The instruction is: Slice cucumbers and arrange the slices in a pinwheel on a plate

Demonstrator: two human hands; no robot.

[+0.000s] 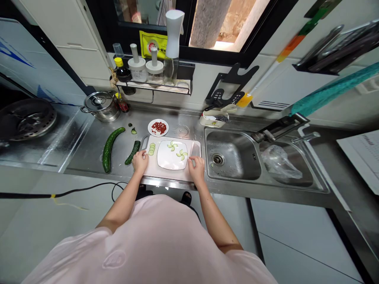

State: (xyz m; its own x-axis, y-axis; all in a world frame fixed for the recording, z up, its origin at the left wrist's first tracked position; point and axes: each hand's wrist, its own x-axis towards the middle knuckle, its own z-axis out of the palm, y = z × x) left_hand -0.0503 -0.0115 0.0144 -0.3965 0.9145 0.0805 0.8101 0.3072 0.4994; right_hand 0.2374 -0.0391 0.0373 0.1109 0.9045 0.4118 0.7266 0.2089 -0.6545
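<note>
My left hand (pixel 140 162) rests at the left edge of the pale cutting board (pixel 152 169), fingers curled together; anything in them is too small to make out. Beside it lie a cut cucumber piece (pixel 133 153) and a short row of cucumber slices (pixel 152 149). On the board sits a white plate (pixel 171 161) bearing green slices (pixel 181 154) fanned in two pinwheel shapes. At the board's right side, my right hand (pixel 197 169) has its fingers bent inward, just below a knife blade (pixel 196 148). Whether it grips the knife's handle is hidden.
A whole cucumber (pixel 110 150) lies left, near cucumber scraps (pixel 134 131). Behind the board are a small plate (pixel 166 123) of chopped red pieces and a utensil holder (pixel 212 122). The steel sink (pixel 237 169) is right; a lidded pot (pixel 104 110) stands back left.
</note>
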